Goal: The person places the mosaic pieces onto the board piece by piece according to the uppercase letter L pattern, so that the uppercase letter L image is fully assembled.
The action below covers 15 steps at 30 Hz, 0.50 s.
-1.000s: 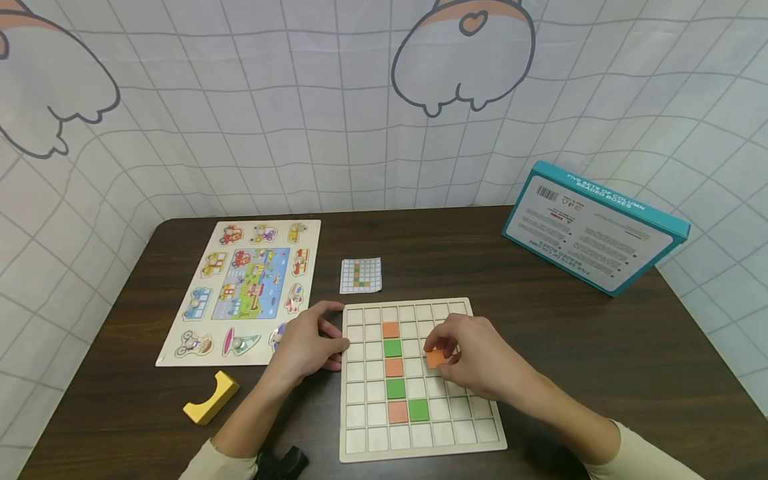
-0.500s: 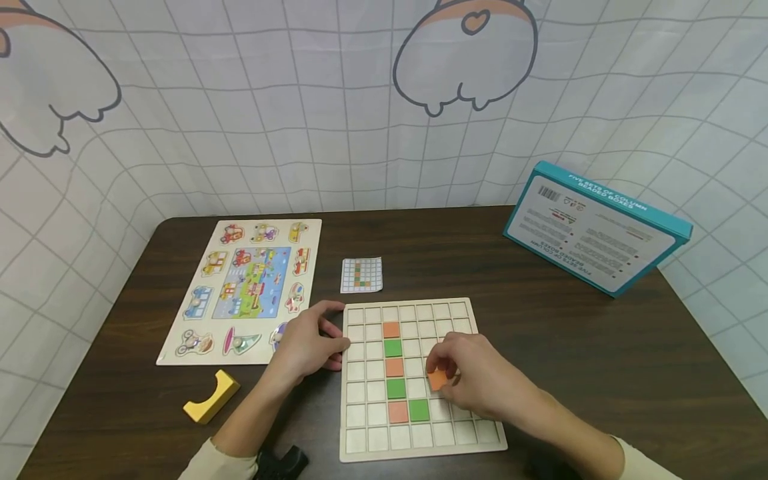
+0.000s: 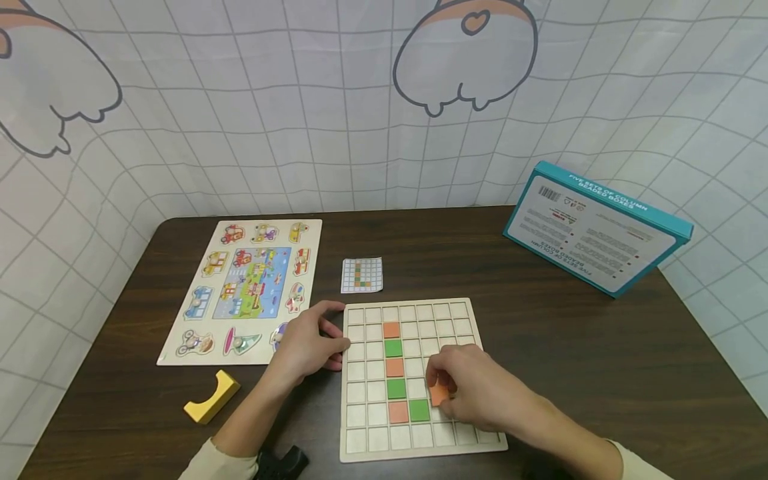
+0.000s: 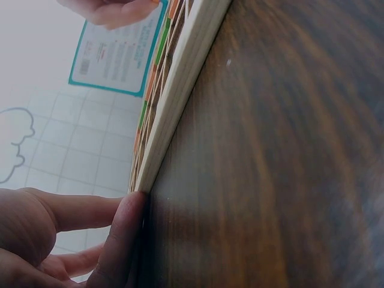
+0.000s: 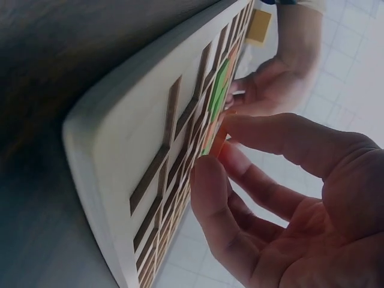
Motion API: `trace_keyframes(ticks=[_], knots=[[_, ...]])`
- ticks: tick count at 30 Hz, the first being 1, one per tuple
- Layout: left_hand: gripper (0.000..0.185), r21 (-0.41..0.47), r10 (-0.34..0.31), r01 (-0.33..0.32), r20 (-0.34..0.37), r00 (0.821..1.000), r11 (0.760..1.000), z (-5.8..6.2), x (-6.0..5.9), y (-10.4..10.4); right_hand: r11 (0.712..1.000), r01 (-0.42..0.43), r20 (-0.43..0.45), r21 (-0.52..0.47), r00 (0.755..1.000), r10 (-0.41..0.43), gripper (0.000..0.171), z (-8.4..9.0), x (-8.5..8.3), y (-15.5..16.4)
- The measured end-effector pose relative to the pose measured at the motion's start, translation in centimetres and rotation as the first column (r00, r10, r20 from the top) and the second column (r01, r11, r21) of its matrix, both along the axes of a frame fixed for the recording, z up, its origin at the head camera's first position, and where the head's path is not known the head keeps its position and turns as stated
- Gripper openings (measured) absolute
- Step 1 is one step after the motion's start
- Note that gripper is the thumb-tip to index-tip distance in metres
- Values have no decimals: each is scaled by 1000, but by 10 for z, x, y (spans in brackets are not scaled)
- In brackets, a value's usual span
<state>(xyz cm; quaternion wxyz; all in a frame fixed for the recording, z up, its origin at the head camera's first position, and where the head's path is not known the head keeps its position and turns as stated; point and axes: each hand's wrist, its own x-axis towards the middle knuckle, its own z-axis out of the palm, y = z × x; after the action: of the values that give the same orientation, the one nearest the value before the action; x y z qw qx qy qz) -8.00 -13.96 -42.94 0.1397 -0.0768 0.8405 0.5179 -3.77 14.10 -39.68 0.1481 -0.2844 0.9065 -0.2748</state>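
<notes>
A pale wooden grid board (image 3: pixel 474 433) lies on the dark table, with a column of orange and green tiles (image 3: pixel 394 367) and one green tile (image 3: pixel 419 409) set in its cells. My right hand (image 3: pixel 465 390) pinches an orange tile (image 3: pixel 439 394) low over the board, just right of and above that green tile; the same tile (image 5: pixel 217 139) shows edge-on in the right wrist view. My left hand (image 3: pixel 309 347) rests against the board's left edge (image 4: pixel 174 114), fingers touching its side. A small pattern card (image 3: pixel 361 275) lies just beyond the board.
A vehicle peg puzzle (image 3: pixel 246 287) lies at the left, a yellow curved block (image 3: pixel 211 398) in front of it. A teal box (image 3: pixel 594 227) leans at the back right. A dark object (image 3: pixel 282 462) sits by my left forearm.
My right hand has carried the orange tile toward me and down across the board, from mid-board to beside the green tile. The left hand has stayed put.
</notes>
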Motion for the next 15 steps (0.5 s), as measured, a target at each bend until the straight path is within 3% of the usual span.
trace_keyframes(ticks=[15], knots=[[60, 1, -4, 4, -3, 1000, 1000, 0, 1, 0, 996, -4, -18, 90, 1000, 6, 33, 0, 4, -3]])
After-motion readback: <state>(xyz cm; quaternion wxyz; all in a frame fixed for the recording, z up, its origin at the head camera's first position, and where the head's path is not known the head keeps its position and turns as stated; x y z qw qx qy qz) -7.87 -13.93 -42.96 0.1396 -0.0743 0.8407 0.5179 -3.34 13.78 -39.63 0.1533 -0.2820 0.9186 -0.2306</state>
